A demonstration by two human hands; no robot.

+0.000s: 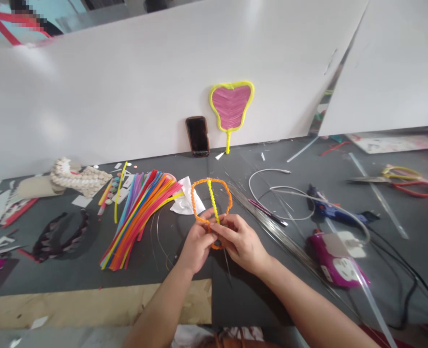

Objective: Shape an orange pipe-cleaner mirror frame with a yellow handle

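Between both hands, above the dark table, is an orange twisted pipe-cleaner frame [230,195], bent into a rounded loop with a smaller loop below. A yellow twisted pipe cleaner [213,200] runs down its middle. My left hand [198,244] pinches the frame's left side where the loops meet. On the other side my right hand [243,241] has thumb and fingers closed on the same joint and the yellow strand's lower end. The fingers hide the exact join. A thin wire end hangs below the right fingers.
Left lies a bundle of coloured pipe cleaners [141,220]. Thin metal wires [272,232], a blue glue gun [330,208], a purple power strip [339,261] and scissors [398,180] lie right. A phone [198,137] and a yellow-edged pink fan shape [231,106] lean against the white board [126,92].
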